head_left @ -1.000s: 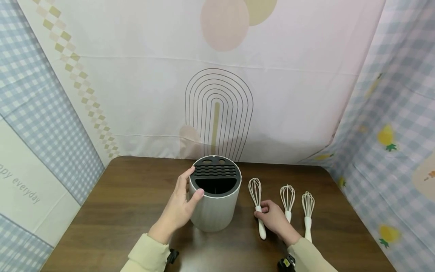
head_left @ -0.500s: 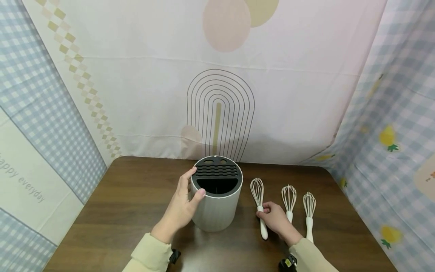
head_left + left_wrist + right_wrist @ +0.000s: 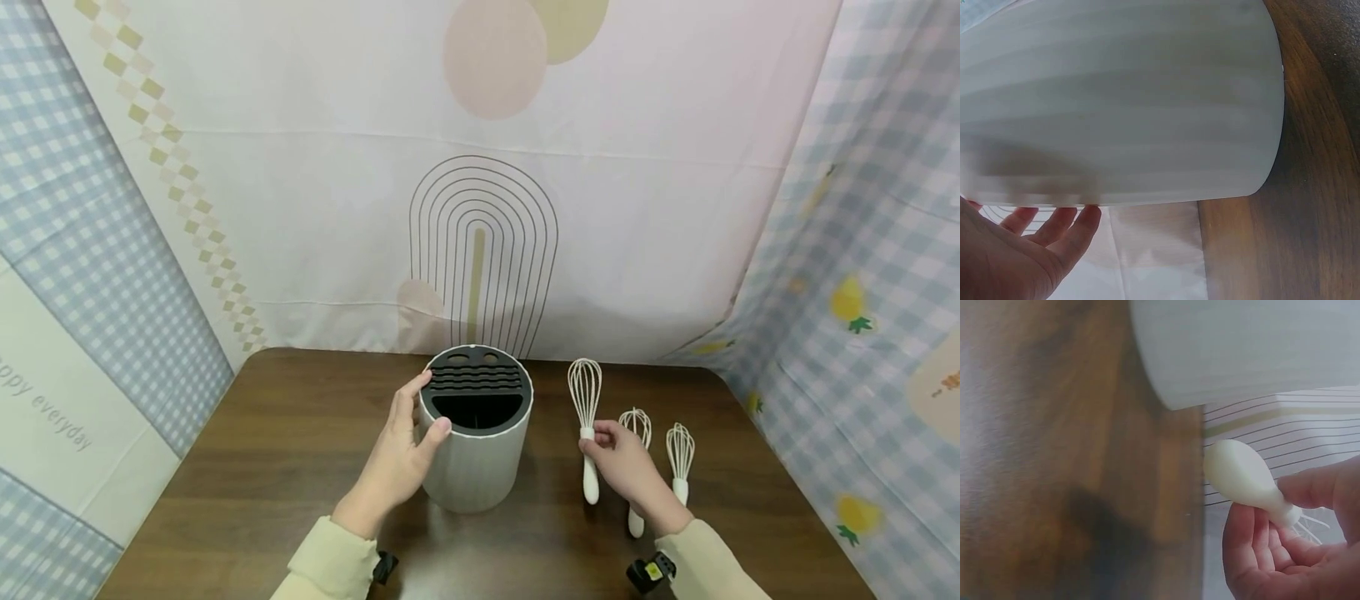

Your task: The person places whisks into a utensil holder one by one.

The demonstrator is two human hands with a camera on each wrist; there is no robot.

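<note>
My left hand [image 3: 397, 467] holds the left side of a pale cylindrical utensil holder [image 3: 474, 471], thumb at the front of the rim and fingers further back. A black insert with slots, holes and a half-round opening tops it. In the left wrist view, fingertips of the left hand [image 3: 1041, 250] lie against the holder's ribbed wall [image 3: 1147, 125]. To the right of the holder, my right hand [image 3: 622, 462] pinches a white whisk [image 3: 585, 396] at the top of its handle, wires pointing away. In the right wrist view, the whisk's handle [image 3: 1241, 472] is raised off the table.
Two more white whisks lie on the brown wooden table [image 3: 300, 467]. One whisk [image 3: 636, 523] is partly covered by my right hand; the other whisk [image 3: 680, 450] lies further right, its handle end behind my forearm. A patterned cloth [image 3: 330, 233] hangs behind the table.
My right hand has lifted the nearest whisk off the table and moved it slightly right and away from me. The left hand and the utensil holder stay in place.
</note>
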